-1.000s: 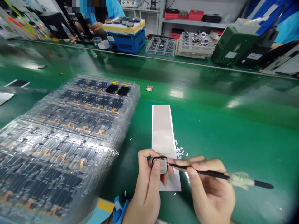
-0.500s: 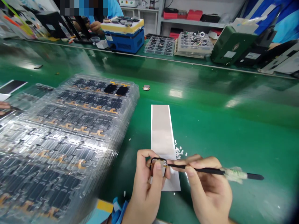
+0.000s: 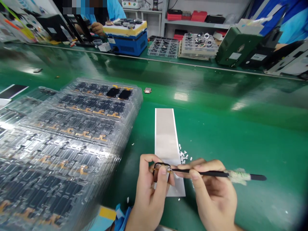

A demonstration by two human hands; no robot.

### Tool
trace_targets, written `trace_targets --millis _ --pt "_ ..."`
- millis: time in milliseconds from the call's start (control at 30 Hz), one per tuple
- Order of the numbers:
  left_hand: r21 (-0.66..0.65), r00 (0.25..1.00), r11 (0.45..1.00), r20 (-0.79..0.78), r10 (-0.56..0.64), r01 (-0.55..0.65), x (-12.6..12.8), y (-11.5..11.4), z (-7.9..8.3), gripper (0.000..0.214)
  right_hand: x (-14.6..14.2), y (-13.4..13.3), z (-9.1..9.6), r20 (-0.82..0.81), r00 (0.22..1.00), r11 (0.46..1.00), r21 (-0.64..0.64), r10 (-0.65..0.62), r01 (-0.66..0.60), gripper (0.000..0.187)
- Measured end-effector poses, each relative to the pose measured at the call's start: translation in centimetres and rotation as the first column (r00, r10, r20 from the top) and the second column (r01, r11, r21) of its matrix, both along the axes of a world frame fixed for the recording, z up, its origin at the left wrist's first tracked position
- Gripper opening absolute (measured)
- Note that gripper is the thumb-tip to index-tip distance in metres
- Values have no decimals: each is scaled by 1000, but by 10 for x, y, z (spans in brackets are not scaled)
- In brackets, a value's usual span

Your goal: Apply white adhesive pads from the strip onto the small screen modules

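My left hand (image 3: pixel 151 189) pinches a small square screen module (image 3: pixel 167 176) with a grey back and black rim between thumb and fingers. Its thumb covers much of the module. My right hand (image 3: pixel 218 192) is closed like a pen grip around black tweezers (image 3: pixel 216 174) with pale tape wrapped near the rear end. The tweezers' tip meets the module's right edge; whether anything is in the tip is too small to tell. Beneath both hands lies a long strip of grey-and-white backing paper (image 3: pixel 165 131), with small white scraps (image 3: pixel 184 157) along its right side.
On the left stands a stack of clear plastic trays (image 3: pixel 136 102) full of dark parts, with two black screens (image 3: pixel 125 94) on top. Another small module (image 3: pixel 147 90) lies beyond the strip. A blue machine (image 3: pixel 130 41) and compartment boxes (image 3: pixel 163 48) line the far bench, where a person sits.
The module is tilted slightly more in my left hand, and the tweezers have shifted a little left with my right hand. A hand at the far left edge has gone out of view.
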State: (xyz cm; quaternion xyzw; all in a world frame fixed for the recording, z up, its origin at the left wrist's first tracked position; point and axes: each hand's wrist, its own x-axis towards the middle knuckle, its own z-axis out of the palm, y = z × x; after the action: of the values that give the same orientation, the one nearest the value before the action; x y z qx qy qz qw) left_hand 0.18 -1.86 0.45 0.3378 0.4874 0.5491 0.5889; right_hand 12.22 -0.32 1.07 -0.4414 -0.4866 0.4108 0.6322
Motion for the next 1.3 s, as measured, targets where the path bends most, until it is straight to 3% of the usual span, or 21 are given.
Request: trace_targets --millis 333,467,567,700,900,1000,1167,1300 --pt "-36 999 999 -43 7 -8 -2 3 0 32 2 3 5 -54 998 999 -11 32 -32 16" --pt "-38 993 998 -105 -60 56 -5 2 -3 28 26 10 24 -27 992 990 64 -123 124 14" --pt "-29 972 986 -162 -169 167 -4 -1 -3 23 51 5 33 86 976 980 18 -201 201 13" --pt "-16 893 946 -323 -312 325 5 -8 -4 13 70 -18 16 219 961 970 -136 -168 201 10" --pt "86 769 910 -569 -289 405 19 -14 -13 13 61 -38 -21 224 949 917 -283 -222 281 11" --pt "117 670 862 -684 -290 493 21 -15 -16 16 55 -37 -27 256 945 904 -321 -203 282 13" --pt "147 645 820 -699 -309 552 18 -12 -16 18 54 -36 -32 258 941 895 -329 -221 300 15" --pt "93 553 740 -727 -407 666 10 -7 -14 22 54 -36 -33 209 948 885 -354 -239 301 13"
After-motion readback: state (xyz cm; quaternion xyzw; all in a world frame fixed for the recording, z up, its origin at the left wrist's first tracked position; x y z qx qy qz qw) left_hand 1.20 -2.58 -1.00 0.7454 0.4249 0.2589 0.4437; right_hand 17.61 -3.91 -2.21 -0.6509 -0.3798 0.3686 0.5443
